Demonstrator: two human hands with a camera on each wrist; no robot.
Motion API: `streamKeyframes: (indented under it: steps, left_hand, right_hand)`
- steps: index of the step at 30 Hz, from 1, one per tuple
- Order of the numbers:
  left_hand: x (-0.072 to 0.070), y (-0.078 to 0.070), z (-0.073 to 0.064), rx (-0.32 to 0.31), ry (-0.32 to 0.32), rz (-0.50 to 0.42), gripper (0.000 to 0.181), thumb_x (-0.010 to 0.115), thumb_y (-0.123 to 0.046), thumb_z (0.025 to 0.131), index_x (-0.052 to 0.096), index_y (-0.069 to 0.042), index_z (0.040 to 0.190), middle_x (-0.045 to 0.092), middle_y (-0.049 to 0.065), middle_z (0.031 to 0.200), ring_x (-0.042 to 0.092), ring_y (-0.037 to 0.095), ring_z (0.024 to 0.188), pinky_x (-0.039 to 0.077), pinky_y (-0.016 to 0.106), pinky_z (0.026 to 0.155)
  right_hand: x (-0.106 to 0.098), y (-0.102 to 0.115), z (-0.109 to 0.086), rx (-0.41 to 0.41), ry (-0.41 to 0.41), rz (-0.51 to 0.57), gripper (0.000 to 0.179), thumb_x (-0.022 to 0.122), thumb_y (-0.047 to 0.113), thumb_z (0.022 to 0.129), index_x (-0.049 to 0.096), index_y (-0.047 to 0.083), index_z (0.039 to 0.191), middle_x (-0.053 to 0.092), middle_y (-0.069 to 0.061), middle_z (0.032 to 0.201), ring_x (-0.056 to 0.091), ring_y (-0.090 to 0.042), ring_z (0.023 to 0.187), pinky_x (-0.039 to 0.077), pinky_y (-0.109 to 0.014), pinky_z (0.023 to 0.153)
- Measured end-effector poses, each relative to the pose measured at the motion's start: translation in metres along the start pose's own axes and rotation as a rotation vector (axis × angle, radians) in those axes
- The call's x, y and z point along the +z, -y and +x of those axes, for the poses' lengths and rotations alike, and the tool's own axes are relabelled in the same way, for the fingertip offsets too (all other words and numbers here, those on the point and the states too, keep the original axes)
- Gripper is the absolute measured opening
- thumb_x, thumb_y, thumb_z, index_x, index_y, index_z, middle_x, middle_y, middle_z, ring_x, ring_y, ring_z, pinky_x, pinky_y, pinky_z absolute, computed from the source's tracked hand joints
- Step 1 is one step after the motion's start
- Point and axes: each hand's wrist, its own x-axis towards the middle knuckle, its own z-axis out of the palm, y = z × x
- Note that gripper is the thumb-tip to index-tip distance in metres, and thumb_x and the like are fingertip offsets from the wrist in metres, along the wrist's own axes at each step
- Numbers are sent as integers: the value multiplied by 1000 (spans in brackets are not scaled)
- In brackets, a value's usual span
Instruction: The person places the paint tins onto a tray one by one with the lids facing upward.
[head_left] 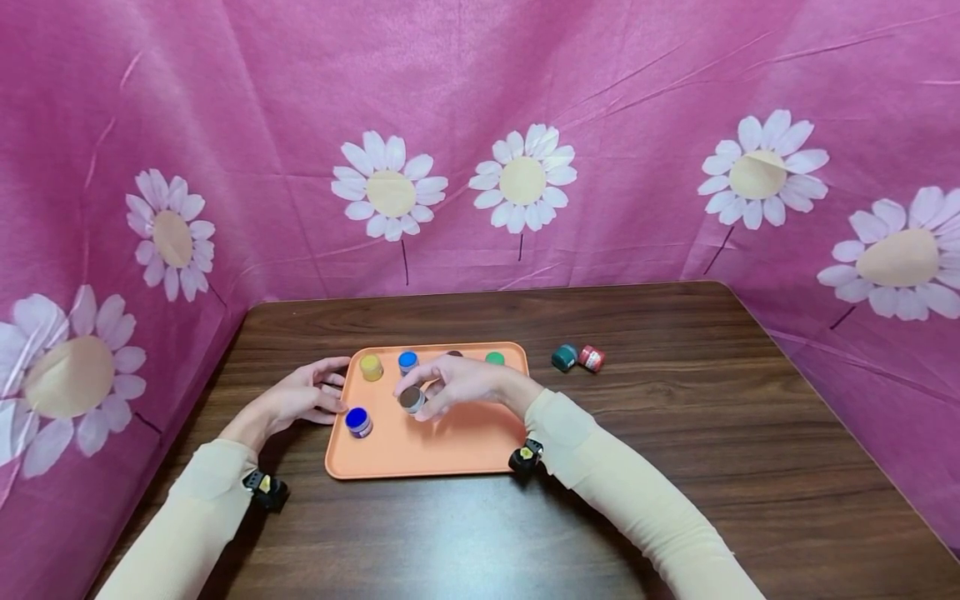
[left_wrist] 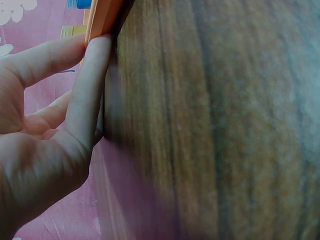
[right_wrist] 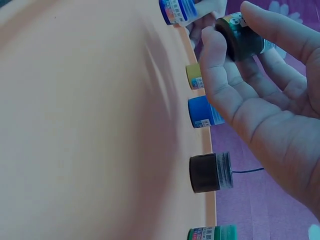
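My right hand (head_left: 468, 382) holds a small dark brown paint jar (head_left: 412, 400) between thumb and fingers, raised over the orange tray (head_left: 450, 446); its label shows in the right wrist view. At the tray's left rim, my left hand (head_left: 300, 394) touches the edge with nearly straight fingers. A dark blue jar (head_left: 358, 422) stands on the tray near that hand. Along the far side are a yellow jar (head_left: 371, 367), a lighter blue jar (head_left: 408, 362), a dark jar (right_wrist: 204, 173) mostly hidden by my right hand in the head view, and a green jar (head_left: 495, 358).
Right of the tray, a dark green jar (head_left: 565, 357) and a red jar (head_left: 592, 358) lie close together on the wooden table (head_left: 675, 417). A pink cloth (head_left: 465, 75) with large daisies hangs around the table's back and sides.
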Motion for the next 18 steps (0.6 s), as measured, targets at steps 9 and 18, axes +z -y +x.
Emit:
streamKeyframes:
  steps: [9,18]
  left_hand:
    - [0,1,1,4,4,5,93,71,9,85,17,-2,160,42,23,128,64,21,93,61,41,78]
    - [-1,0,1,-6,-10,16,92,71,9,85,18,-2,160,43,23,129,64,21,94,61,41,78]
  right_hand:
    - [3,-4,4,4,41,-108,51,77,4,89,60,4,137,67,-3,114,65,-20,97,59,-41,86]
    - [8,-11,7,0,85,-140,48,74,-4,90,60,0,135,65,0,113,63,-17,81,57,-33,73]
